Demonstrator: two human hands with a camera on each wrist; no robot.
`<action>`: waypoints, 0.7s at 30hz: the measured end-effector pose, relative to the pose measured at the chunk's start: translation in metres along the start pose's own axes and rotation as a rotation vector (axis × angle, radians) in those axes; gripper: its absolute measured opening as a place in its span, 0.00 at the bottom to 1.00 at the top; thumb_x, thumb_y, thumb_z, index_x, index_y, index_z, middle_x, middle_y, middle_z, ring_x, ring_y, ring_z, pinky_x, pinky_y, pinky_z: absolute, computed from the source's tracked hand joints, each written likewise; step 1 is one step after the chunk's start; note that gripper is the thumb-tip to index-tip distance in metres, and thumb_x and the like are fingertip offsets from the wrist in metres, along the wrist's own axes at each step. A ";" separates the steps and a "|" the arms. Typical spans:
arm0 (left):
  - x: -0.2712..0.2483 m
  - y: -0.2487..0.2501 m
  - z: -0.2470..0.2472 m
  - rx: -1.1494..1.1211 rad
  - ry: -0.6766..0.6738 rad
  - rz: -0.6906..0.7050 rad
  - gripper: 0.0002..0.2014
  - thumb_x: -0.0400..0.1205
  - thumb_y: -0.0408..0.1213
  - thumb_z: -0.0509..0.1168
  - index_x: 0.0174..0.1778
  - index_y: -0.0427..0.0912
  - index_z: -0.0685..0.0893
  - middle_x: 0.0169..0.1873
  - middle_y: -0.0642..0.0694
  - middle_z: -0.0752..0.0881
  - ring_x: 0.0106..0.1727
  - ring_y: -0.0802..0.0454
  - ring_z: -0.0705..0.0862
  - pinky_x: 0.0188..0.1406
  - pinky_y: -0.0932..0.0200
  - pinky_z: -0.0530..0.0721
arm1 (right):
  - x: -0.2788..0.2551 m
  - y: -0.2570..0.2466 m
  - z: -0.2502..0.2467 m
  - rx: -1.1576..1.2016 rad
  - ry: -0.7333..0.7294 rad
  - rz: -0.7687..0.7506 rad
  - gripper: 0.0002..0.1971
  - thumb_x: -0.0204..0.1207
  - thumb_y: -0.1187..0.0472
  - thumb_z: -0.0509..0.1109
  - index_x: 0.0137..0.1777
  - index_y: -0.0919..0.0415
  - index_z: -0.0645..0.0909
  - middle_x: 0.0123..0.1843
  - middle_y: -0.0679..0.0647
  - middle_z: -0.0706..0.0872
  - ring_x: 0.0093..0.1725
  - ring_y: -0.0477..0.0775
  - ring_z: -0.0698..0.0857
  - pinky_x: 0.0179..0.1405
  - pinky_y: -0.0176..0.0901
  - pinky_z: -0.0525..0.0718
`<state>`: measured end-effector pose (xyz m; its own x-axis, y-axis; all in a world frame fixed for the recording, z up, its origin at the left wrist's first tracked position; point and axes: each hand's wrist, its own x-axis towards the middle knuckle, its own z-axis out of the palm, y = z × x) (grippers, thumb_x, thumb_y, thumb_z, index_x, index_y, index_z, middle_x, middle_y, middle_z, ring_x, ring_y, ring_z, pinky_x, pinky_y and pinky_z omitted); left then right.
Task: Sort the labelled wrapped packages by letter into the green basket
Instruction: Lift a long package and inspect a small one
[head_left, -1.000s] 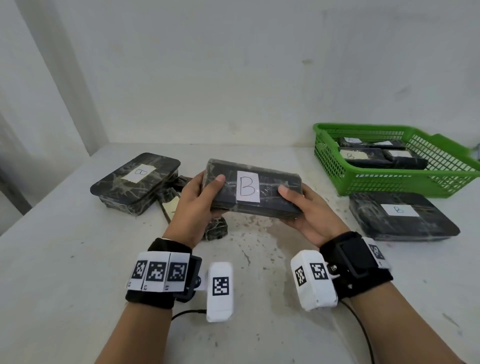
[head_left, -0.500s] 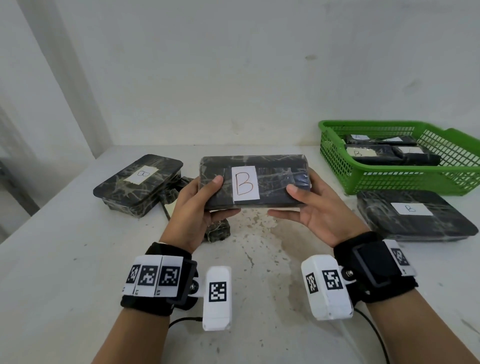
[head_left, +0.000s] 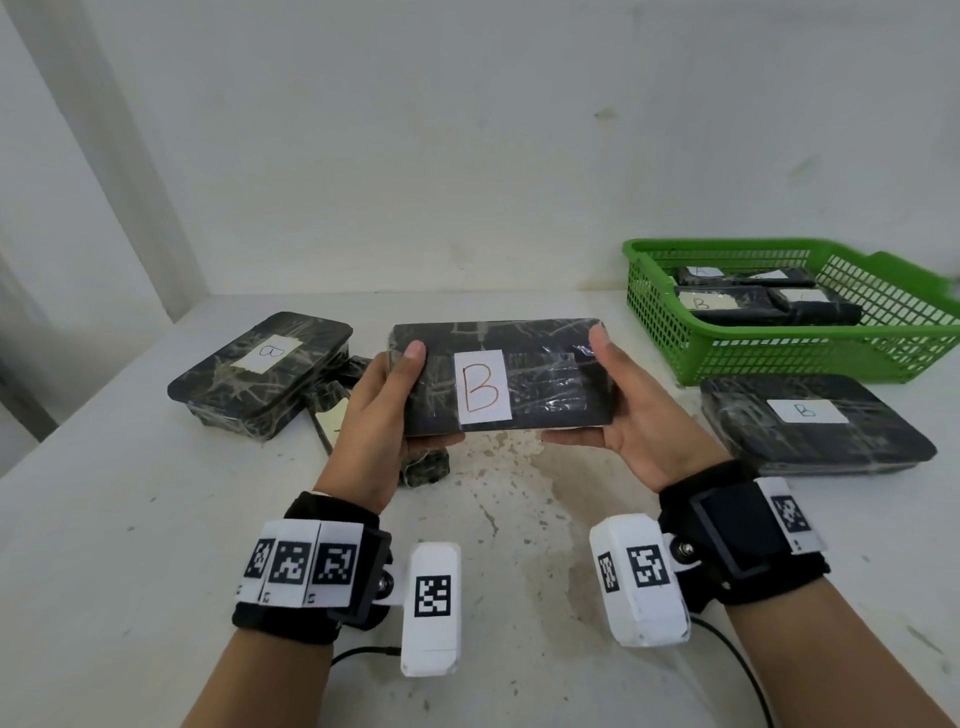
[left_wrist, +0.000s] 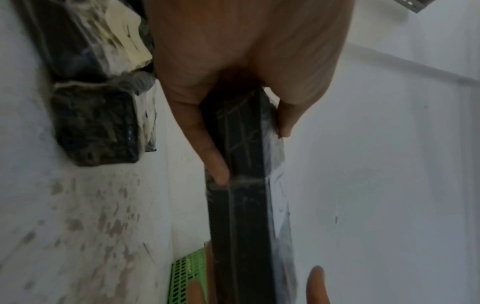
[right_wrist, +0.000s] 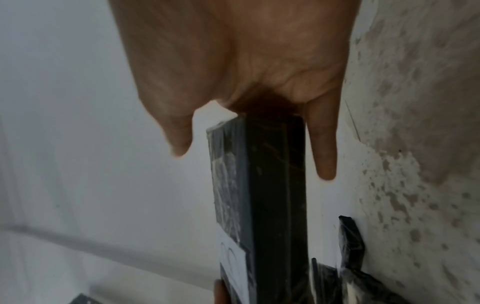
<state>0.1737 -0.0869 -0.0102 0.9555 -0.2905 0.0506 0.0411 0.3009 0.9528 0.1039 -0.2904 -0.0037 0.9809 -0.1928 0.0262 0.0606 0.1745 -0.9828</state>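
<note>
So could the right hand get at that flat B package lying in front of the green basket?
Probably yes, once freed. The right hand now holds one end of the lifted B package; the flat package lies uncovered just beside it, before the green basket.

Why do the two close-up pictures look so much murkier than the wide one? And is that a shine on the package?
Head view: evenly lit and sharp, with glare on the plastic wrap of the B package near the right hand; the green basket blurs at its far right edge. Left wrist view: dim and soft, the left hand smeared. Right wrist view: equally dim, everything soft.
</note>
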 end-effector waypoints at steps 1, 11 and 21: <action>-0.001 0.001 0.000 -0.008 -0.007 -0.007 0.13 0.87 0.47 0.59 0.61 0.45 0.82 0.49 0.49 0.92 0.52 0.49 0.92 0.32 0.53 0.90 | 0.000 0.001 0.001 -0.034 0.026 -0.014 0.36 0.70 0.32 0.67 0.72 0.56 0.76 0.65 0.55 0.88 0.62 0.55 0.88 0.57 0.58 0.89; -0.001 0.001 0.002 0.033 0.065 -0.039 0.17 0.87 0.53 0.58 0.64 0.48 0.83 0.52 0.49 0.92 0.54 0.48 0.91 0.43 0.49 0.90 | -0.001 0.001 0.006 -0.041 0.034 -0.017 0.32 0.75 0.36 0.59 0.71 0.57 0.79 0.64 0.54 0.89 0.63 0.52 0.88 0.65 0.60 0.84; -0.007 0.000 0.003 0.085 0.010 0.043 0.24 0.75 0.45 0.71 0.67 0.44 0.80 0.57 0.45 0.90 0.53 0.47 0.91 0.32 0.50 0.89 | 0.001 0.003 0.004 -0.088 0.097 -0.027 0.27 0.85 0.39 0.52 0.70 0.56 0.80 0.61 0.53 0.90 0.61 0.52 0.89 0.62 0.56 0.86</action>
<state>0.1665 -0.0880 -0.0099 0.9587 -0.2700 0.0890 -0.0242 0.2345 0.9718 0.1057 -0.2861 -0.0055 0.9564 -0.2894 0.0398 0.0665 0.0832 -0.9943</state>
